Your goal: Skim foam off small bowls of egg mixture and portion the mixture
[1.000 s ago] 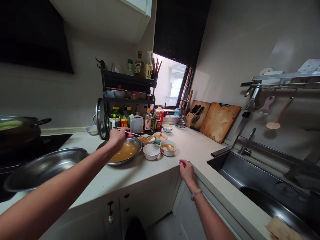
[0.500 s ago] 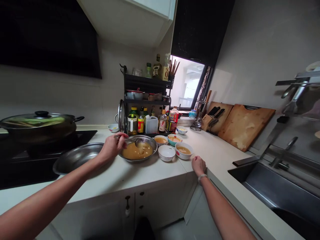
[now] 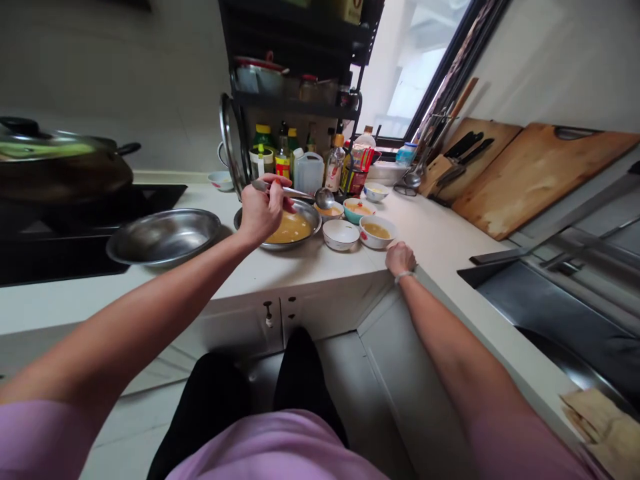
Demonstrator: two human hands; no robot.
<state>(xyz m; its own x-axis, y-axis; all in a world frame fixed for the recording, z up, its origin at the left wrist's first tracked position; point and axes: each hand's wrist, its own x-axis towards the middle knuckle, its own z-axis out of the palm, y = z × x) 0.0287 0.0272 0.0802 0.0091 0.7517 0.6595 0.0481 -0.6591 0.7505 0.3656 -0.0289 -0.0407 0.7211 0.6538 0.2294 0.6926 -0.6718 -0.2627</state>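
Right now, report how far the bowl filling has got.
Done: the red-trimmed bowl and teal bowl hold yellow liquid. In hand: the left hand holds a ladle over a third bowl. Left: the white bowl looks empty; the steel basin has liquid. Right hand rests on the counter.

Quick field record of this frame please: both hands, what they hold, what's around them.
left hand: grips metal spoon by its handle
spoon position: its bowl end hangs over a small bowl
steel pan: on the counter under the left hand, holds yellow liquid
right hand: fingers curled, rests on the counter edge, holds nothing
near right hand: white bowl; filled bowl with yellow liquid
left of pan: steel basin
stove: lidded wok
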